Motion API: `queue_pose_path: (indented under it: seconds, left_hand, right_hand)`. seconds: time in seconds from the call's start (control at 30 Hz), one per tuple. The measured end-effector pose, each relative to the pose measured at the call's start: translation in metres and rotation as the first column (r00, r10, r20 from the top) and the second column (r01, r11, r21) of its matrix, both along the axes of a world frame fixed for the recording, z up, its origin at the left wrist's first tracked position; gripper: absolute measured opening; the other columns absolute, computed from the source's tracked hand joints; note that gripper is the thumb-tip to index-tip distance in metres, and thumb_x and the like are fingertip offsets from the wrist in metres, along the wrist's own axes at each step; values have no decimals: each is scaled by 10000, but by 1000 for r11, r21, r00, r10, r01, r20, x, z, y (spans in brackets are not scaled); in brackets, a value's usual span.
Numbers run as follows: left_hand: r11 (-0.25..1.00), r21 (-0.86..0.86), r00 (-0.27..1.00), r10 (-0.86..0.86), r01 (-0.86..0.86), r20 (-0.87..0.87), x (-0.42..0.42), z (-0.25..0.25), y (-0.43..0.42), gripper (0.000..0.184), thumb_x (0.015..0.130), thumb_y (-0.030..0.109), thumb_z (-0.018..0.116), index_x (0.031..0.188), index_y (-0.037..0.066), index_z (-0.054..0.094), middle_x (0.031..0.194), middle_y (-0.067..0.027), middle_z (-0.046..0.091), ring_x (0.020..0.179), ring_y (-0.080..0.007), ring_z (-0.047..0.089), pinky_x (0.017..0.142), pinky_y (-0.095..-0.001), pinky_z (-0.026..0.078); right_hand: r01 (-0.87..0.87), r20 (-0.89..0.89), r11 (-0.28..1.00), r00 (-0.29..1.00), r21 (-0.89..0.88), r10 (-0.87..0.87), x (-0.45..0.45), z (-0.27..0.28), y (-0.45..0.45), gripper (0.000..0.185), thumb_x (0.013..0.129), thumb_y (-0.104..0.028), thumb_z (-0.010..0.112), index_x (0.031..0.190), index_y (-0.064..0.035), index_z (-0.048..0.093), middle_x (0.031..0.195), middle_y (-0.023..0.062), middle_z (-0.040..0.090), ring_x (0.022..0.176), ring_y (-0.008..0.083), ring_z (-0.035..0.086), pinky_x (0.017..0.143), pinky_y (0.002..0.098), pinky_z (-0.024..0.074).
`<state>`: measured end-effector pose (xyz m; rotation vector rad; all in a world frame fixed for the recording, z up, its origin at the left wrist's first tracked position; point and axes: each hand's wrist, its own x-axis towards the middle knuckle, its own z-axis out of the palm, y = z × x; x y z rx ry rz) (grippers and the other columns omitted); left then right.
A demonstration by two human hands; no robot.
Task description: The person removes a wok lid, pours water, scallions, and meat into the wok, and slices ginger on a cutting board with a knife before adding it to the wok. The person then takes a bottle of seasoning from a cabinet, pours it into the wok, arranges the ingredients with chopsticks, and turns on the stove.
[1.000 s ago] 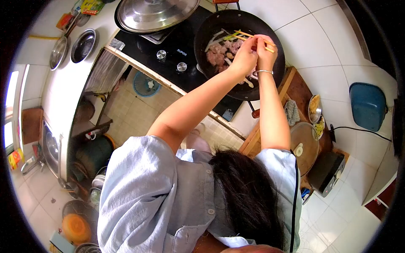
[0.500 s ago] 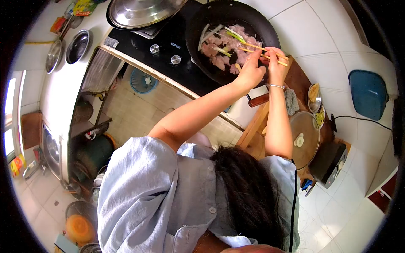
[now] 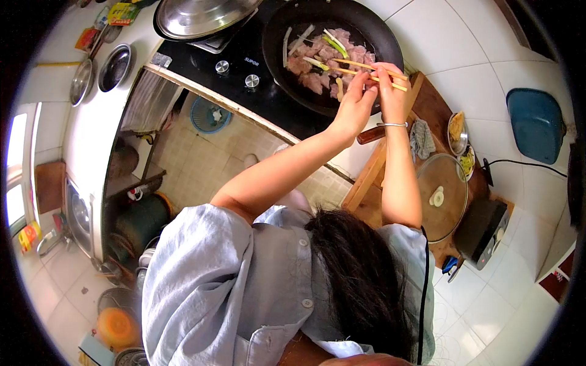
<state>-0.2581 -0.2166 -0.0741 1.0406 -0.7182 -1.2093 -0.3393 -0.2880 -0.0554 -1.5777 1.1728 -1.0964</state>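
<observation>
A pair of wooden chopsticks [image 3: 400, 87] is held over the wok by my right hand [image 3: 394, 100], which wears a bracelet at the wrist. My left hand [image 3: 354, 110] is beside it, with its fingers closed at the middle of the chopsticks. The tips reach down to pieces of pale pink meat [image 3: 314, 81]. Green and white scallion lengths [image 3: 334, 43] lie among the meat. All of this sits in a dark wok [image 3: 390, 46], whose wooden handle [image 3: 371, 134] points toward me below my hands.
The wok is on a black gas stove [image 3: 201, 67] with two knobs. A lidded pot [image 3: 201, 18] stands to its left. On the wooden stand at right are a glass lid [image 3: 442, 210], a grey cloth [image 3: 421, 139] and a bowl [image 3: 459, 146]. A blue basket [image 3: 209, 114] is on the floor.
Both hands and the chopsticks have shifted slightly left in view. The meat looks a little darker and less glossy. The camera view has moved slightly.
</observation>
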Motion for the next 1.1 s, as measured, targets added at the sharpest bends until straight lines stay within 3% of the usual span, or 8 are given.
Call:
queue_pose_path:
  seconds: [0.1,0.27,0.4,0.5,0.57,0.8,0.9,1.1]
  left_hand:
    - [991,10,964,-128,134,-233,1,10,5,452,919,198,469,1322,6,400,1351,-172,422,1237,-241,415,1025,-322,320]
    - [997,72,988,26,-15,-151,2,16,10,453,935,202,469,1328,-13,395,1281,-110,481,1159,-177,449,997,-308,331]
    - [999,42,982,-9,18,-190,13,33,10,470,934,233,474,1336,2,394,1295,-106,472,1167,-178,449,989,-325,344]
    - [999,23,948,-20,29,-319,18,38,14,415,932,236,485,1289,27,451,1287,-100,483,1147,-171,468,964,-337,364]
    - [997,55,927,-38,63,-374,22,27,7,334,953,254,437,1193,36,513,1193,-108,549,1118,-198,512,947,-351,395]
    - [928,130,796,-221,350,-564,64,31,-8,324,984,214,310,1083,-6,527,1036,-112,594,961,-206,580,848,-360,465]
    - [920,145,779,-216,365,-589,75,21,-12,296,962,146,336,1044,-58,534,997,-142,598,919,-233,601,813,-363,496]
    - [915,132,741,-218,382,-635,96,7,-16,268,936,114,362,974,-47,573,911,-149,622,817,-238,622,744,-361,535]
  right_hand:
    - [2,-242,996,970,-85,-22,0,5,10,134,884,-89,543,892,-14,653,785,45,663,709,100,622,631,246,500]
    - [48,-222,976,970,-214,-97,6,30,26,142,908,-111,529,888,-19,635,767,77,660,685,141,643,609,257,498]
    - [49,-228,965,967,-257,-110,4,34,31,137,901,-113,549,890,-10,638,793,100,660,705,177,654,623,282,505]
    - [-2,-368,901,913,-433,-174,3,28,30,98,866,-126,588,856,-39,633,827,105,648,730,263,630,645,330,503]
    - [-58,-351,761,908,-647,-229,6,24,32,73,866,-102,591,895,-56,640,803,88,635,653,226,630,604,302,501]
    - [-296,-540,730,833,-617,-119,24,37,60,91,815,-105,612,897,-77,585,868,59,548,696,252,591,593,352,484]
    - [-389,-593,713,804,-584,-46,33,37,70,155,724,-65,609,874,-88,576,877,62,535,765,264,584,649,369,474]
    - [-461,-645,688,764,-561,-14,53,36,79,127,751,-54,578,876,-62,596,941,99,547,880,293,575,754,383,474]
